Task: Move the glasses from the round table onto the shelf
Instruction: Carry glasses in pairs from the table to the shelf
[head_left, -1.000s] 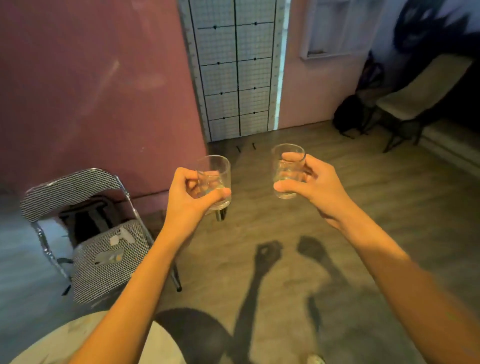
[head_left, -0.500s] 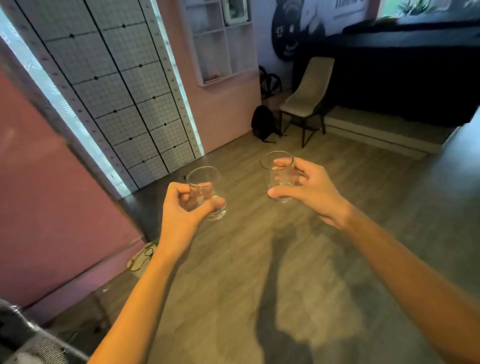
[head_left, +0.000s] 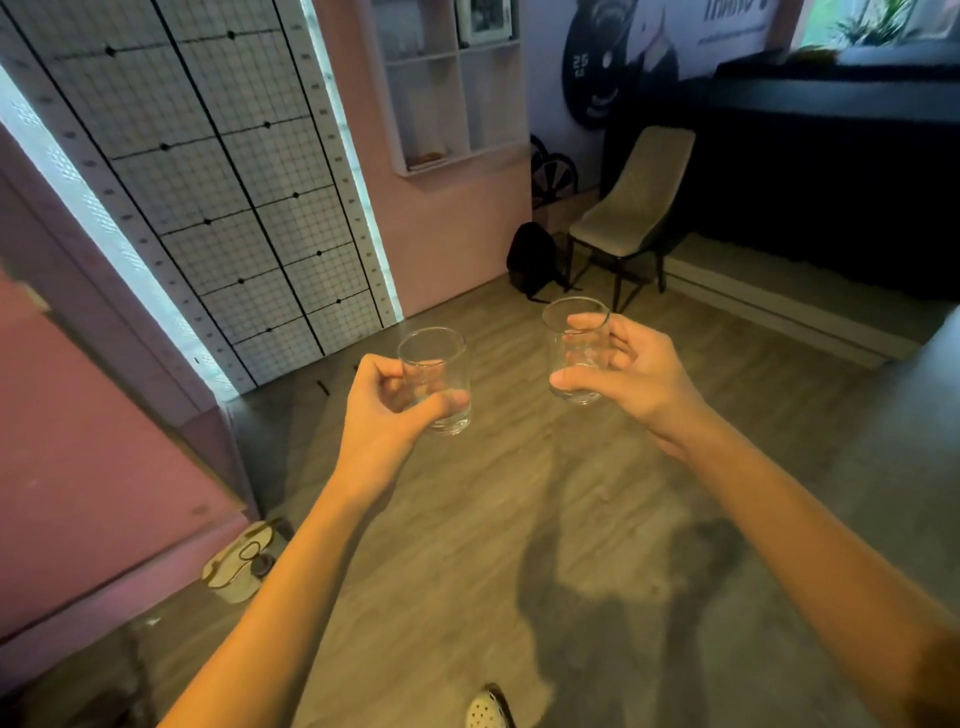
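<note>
Two glasses (head_left: 435, 384) (head_left: 575, 349) slightly nearer the shelf (head_left: 458, 104) than before

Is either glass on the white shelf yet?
No, the left hand grips the left glass, right hand the right glass, off the shelf.

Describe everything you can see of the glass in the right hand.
The glass is a short, clear, stemless tumbler with a round open rim and a thicker base. It looks empty. It is roughly upright, mouth up, and held in the air above the wooden floor, touching no surface. The right hand grips it: the thumb crosses its near side low down, and the fingers curl round its far side, showing through the glass wall.
</note>
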